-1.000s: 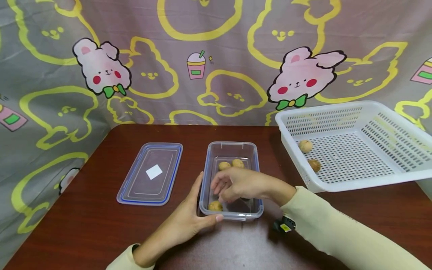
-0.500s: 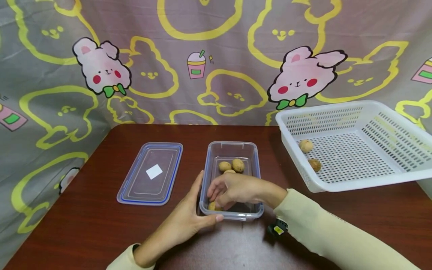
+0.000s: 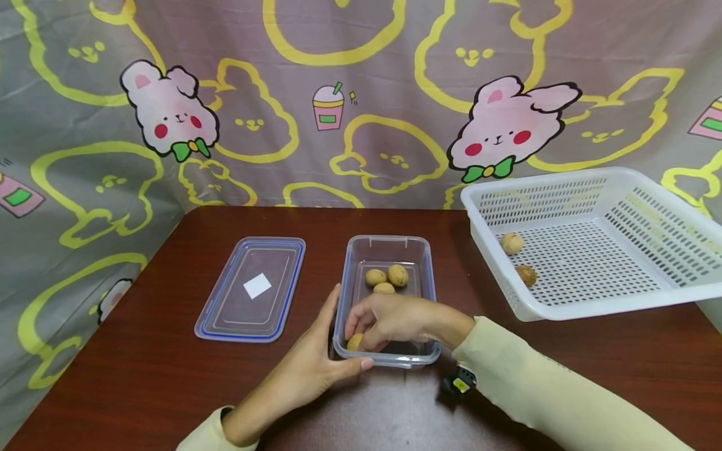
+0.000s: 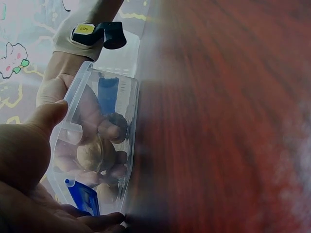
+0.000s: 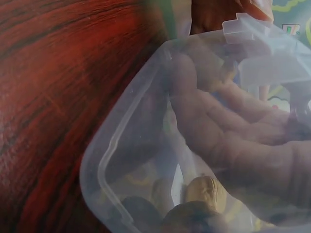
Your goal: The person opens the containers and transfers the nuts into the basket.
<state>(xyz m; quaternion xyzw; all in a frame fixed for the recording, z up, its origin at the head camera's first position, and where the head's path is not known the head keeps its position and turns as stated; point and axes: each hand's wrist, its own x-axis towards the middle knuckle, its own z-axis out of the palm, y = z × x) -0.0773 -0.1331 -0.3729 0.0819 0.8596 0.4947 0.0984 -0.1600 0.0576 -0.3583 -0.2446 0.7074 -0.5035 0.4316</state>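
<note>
My right hand (image 3: 389,319) is now pinching the walnut (image 3: 356,342) at the box's (image 3: 429,275) near-left corner; my left hand (image 3: 316,366) is still gripping that corner.

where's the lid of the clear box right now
In the head view the blue-rimmed lid lies flat on the table, just left of the open clear container and beyond the left hand that holds that container's near corner.
</note>
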